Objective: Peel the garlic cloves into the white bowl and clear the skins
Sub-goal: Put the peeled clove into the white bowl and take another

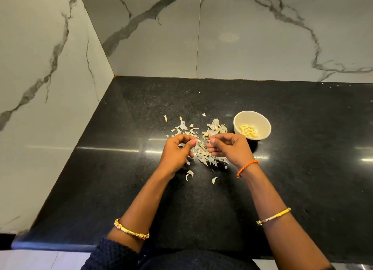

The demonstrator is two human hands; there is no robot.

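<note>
Bare black counter [302, 179] lies open right, left and near the front edge. Marble walls [50, 88] close off the back and left — the white bowl [252, 126] and skins [201, 144] crowd the middle.

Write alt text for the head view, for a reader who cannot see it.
Two hands, left hand and right hand, pinch a small garlic clove between them above a pile of papery skins on a black counter. A white bowl holding peeled cloves stands just right of the pile.

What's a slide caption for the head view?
Both hands peel a garlic clove over skins, white bowl alongside.
</note>
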